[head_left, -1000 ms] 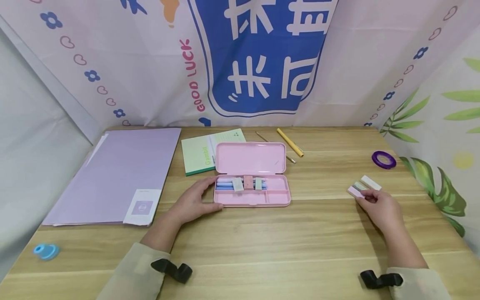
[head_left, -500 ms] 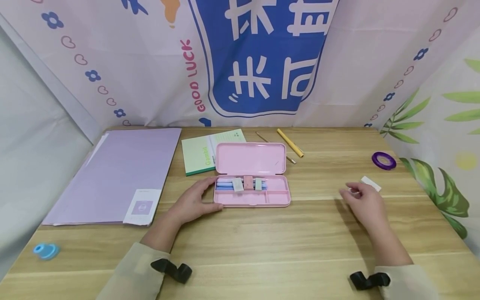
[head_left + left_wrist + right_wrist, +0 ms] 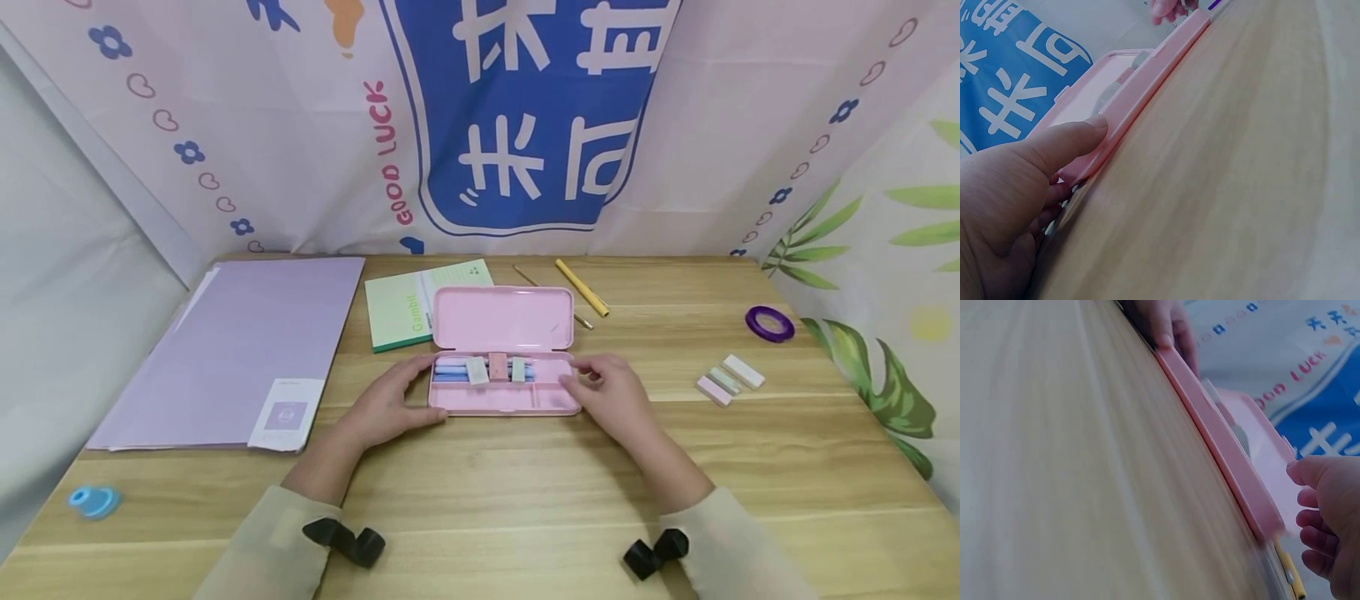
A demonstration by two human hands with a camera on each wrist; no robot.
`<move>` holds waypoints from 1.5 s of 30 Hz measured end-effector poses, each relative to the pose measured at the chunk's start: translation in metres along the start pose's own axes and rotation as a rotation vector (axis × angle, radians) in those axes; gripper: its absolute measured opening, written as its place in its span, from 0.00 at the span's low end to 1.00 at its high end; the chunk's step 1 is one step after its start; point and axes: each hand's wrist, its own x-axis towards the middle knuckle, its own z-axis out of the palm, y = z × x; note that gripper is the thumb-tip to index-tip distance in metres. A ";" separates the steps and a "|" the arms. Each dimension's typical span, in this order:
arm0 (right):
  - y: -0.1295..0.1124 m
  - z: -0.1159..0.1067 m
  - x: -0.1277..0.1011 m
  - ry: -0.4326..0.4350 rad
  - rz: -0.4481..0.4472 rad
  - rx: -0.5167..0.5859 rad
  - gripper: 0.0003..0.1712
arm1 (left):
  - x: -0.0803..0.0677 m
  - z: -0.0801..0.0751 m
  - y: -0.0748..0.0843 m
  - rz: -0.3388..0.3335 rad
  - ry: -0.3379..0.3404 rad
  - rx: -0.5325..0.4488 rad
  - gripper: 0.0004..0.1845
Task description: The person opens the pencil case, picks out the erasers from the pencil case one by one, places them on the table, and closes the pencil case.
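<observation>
One open pink plastic pencil case (image 3: 504, 367) lies mid-table on the wooden table (image 3: 525, 483), with three small blocks clipped over the pens inside it. Three pastel erasers (image 3: 729, 379) sit well apart to the right. The left hand (image 3: 386, 402) rests relaxed against the case's left end, thumb on the front rim. The right hand (image 3: 611, 396) hovers at its right end, fingers loosely curled; whether they pinch anything, I cannot tell.

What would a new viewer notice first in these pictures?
First, the open pink pencil case at the table's middle, with the left hand on its left end and the right hand at its right end. Behind hangs a big blue banner; a purple folder lies left.
</observation>
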 end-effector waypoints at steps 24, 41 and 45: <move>-0.040 0.040 0.016 -0.083 -0.016 -0.112 0.21 | 0.001 0.001 -0.002 0.004 0.006 0.012 0.48; -0.033 0.026 0.014 0.021 -0.001 -0.016 0.16 | 0.001 0.000 -0.002 0.012 0.004 0.002 0.47; -0.020 0.013 0.008 0.043 0.023 0.012 0.17 | 0.001 0.000 -0.002 0.021 0.004 0.005 0.47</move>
